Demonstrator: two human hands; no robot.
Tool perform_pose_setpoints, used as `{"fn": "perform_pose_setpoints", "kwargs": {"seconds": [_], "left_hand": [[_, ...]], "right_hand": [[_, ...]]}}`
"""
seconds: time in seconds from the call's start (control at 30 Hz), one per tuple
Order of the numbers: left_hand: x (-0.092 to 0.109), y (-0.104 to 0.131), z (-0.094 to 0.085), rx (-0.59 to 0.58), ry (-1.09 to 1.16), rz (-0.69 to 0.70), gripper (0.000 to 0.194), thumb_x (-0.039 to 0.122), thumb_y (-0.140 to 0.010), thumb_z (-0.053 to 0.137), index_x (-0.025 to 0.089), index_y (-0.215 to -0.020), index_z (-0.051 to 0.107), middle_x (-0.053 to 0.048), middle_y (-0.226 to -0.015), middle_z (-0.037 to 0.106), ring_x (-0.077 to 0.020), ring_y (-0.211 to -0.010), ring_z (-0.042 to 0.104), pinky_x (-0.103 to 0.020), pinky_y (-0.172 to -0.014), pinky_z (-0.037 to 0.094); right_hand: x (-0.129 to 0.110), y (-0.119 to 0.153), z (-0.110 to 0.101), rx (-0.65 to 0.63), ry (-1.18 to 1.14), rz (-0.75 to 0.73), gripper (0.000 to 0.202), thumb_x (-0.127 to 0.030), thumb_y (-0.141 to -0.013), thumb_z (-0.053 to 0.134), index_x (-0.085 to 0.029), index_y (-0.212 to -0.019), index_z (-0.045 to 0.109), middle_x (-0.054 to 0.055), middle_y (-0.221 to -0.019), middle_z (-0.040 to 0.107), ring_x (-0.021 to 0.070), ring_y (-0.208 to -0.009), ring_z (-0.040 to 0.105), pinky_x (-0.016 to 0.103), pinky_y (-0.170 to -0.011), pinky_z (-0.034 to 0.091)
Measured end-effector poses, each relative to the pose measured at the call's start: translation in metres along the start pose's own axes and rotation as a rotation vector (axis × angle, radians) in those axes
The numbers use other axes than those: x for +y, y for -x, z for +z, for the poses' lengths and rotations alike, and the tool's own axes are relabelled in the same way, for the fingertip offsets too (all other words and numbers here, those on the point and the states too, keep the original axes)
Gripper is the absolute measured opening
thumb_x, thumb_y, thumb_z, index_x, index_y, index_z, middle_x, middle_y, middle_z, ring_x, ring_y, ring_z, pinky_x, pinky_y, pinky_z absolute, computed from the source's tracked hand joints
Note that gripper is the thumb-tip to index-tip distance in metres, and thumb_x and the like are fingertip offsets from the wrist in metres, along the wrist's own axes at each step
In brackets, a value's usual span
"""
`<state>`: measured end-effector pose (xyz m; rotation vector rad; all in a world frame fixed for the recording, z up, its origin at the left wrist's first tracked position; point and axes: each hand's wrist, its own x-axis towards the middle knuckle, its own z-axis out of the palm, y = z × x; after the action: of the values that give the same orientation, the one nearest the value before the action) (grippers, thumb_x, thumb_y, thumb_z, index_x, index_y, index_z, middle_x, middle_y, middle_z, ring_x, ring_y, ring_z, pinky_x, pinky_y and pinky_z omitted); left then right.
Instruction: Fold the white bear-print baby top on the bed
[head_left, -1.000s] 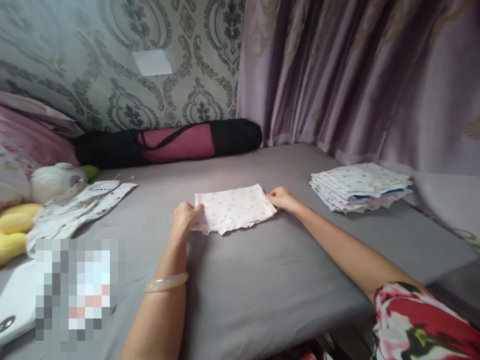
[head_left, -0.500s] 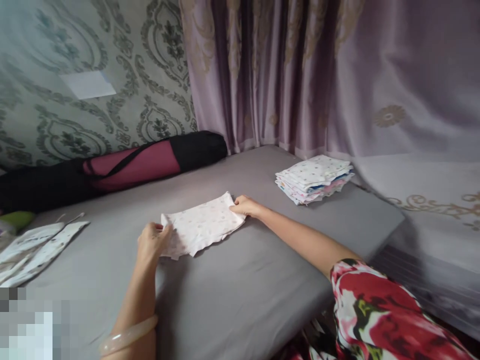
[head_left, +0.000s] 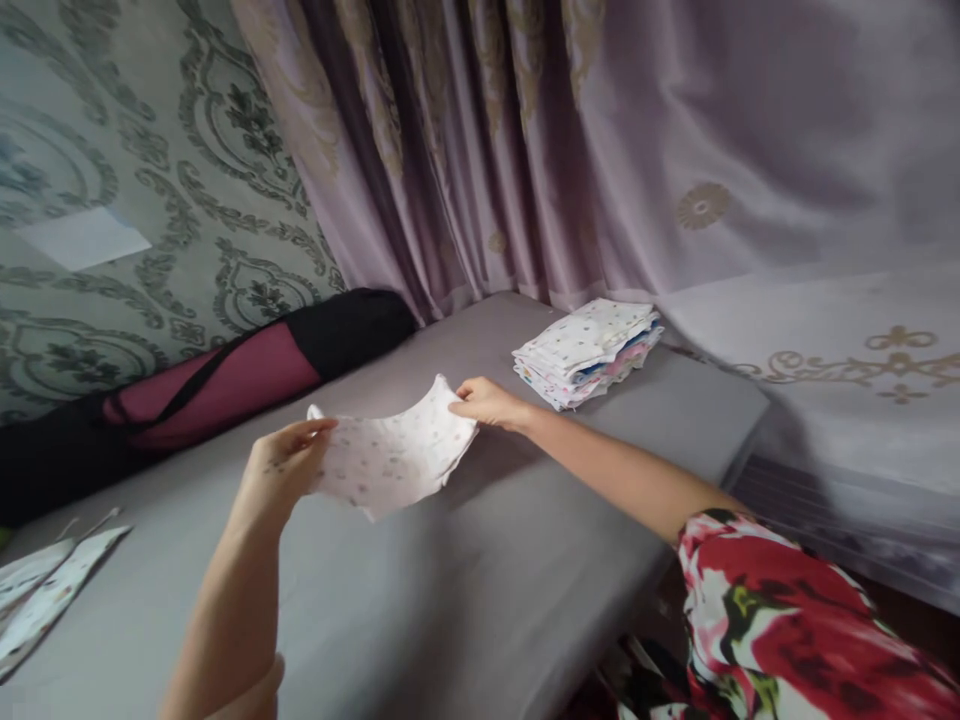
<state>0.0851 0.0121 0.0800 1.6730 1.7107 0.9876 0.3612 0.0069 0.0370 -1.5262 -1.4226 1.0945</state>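
While the cloth (head_left: 390, 455) is sagging above the bed (head_left: 465, 590), we are pinching its ends, left hand (head_left: 281, 470) and right hand (head_left: 487, 402), long axis spanning between them.

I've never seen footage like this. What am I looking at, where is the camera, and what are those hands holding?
No machine here: a person wears a camera on the head, looking down at their own two bare hands. The left hand and right hand each grip one end of a small spotted cloth, lifted off a grey bed. Beyond the right hand lies a stack of folded cloths. A dark rolled bag rests along the wall, and curtains hang behind.
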Motion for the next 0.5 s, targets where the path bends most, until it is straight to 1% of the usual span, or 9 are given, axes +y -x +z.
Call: {"fn": "perform_pose_setpoints", "kwargs": {"seconds": [0.07, 0.1, 0.2, 0.27, 0.37, 0.43, 0.5], "left_hand": [[0.027, -0.002, 0.017, -0.068, 0.141, 0.018, 0.048, 0.042, -0.064, 0.067, 0.013, -0.102, 0.072, 0.002, -0.055, 0.055, -0.0089, -0.042, 0.04, -0.021, -0.041, 0.028], [0.04, -0.003, 0.027, -0.086, 0.191, 0.034, 0.049, 0.042, -0.063, 0.068, 0.013, -0.102, 0.072, 0.002, -0.056, 0.055, -0.0083, -0.042, 0.04, -0.02, -0.041, 0.028], [0.077, -0.007, 0.062, -0.101, 0.285, 0.072, 0.047, 0.038, -0.063, 0.067, 0.012, -0.101, 0.073, 0.0, -0.06, 0.059, -0.0092, -0.047, 0.046, -0.021, -0.046, 0.034], [0.099, -0.011, 0.088, -0.13, 0.344, 0.093, 0.046, 0.034, -0.066, 0.064, 0.01, -0.104, 0.072, -0.002, -0.063, 0.061, -0.0099, -0.05, 0.049, -0.021, -0.049, 0.037], [0.128, -0.019, 0.131, -0.17, 0.475, 0.147, 0.043, 0.027, -0.069, 0.06, 0.007, -0.106, 0.071, -0.003, -0.066, 0.062, -0.0101, -0.053, 0.052, -0.022, -0.054, 0.04], [0.145, -0.024, 0.16, -0.2, 0.566, 0.166, 0.041, 0.022, -0.069, 0.058, 0.006, -0.105, 0.07, -0.003, -0.066, 0.062, -0.0096, -0.053, 0.052, -0.022, -0.055, 0.041], [0.158, -0.027, 0.188, -0.241, 0.65, 0.168, 0.041, 0.017, -0.07, 0.055, 0.006, -0.106, 0.07, -0.003, -0.067, 0.061, -0.0095, -0.054, 0.052, -0.022, -0.057, 0.043]], "right_hand": [[-0.009, 0.008, -0.034, 0.04, -0.053, 0.022, 0.001, -0.014, -0.079, 0.063, -0.013, -0.079, 0.063, -0.002, -0.064, 0.062, 0.0085, -0.056, 0.055, 0.017, -0.05, 0.038], [-0.014, 0.013, -0.053, 0.065, -0.062, 0.04, 0.003, -0.013, -0.079, 0.063, -0.013, -0.082, 0.064, -0.001, -0.066, 0.063, 0.0088, -0.056, 0.055, 0.017, -0.05, 0.039], [-0.027, 0.024, -0.106, 0.164, -0.063, 0.101, 0.018, -0.007, -0.077, 0.063, -0.013, -0.093, 0.066, 0.001, -0.074, 0.068, 0.0102, -0.062, 0.06, 0.017, -0.056, 0.044], [-0.032, 0.031, -0.14, 0.237, -0.004, 0.142, 0.031, -0.004, -0.075, 0.063, -0.014, -0.104, 0.066, 0.001, -0.08, 0.07, 0.0112, -0.065, 0.063, 0.019, -0.061, 0.048], [-0.037, 0.036, -0.186, 0.398, 0.117, 0.157, 0.046, -0.004, -0.078, 0.06, -0.018, -0.123, 0.06, 0.003, -0.085, 0.071, 0.0122, -0.067, 0.064, 0.022, -0.064, 0.051], [-0.037, 0.038, -0.213, 0.469, 0.214, 0.14, 0.049, -0.004, -0.081, 0.058, -0.019, -0.127, 0.058, 0.003, -0.086, 0.071, 0.0125, -0.066, 0.064, 0.023, -0.065, 0.051], [-0.036, 0.036, -0.237, 0.505, 0.304, 0.141, 0.042, -0.004, -0.082, 0.055, -0.016, -0.122, 0.063, 0.005, -0.086, 0.071, 0.0123, -0.067, 0.064, 0.024, -0.066, 0.051]]}}
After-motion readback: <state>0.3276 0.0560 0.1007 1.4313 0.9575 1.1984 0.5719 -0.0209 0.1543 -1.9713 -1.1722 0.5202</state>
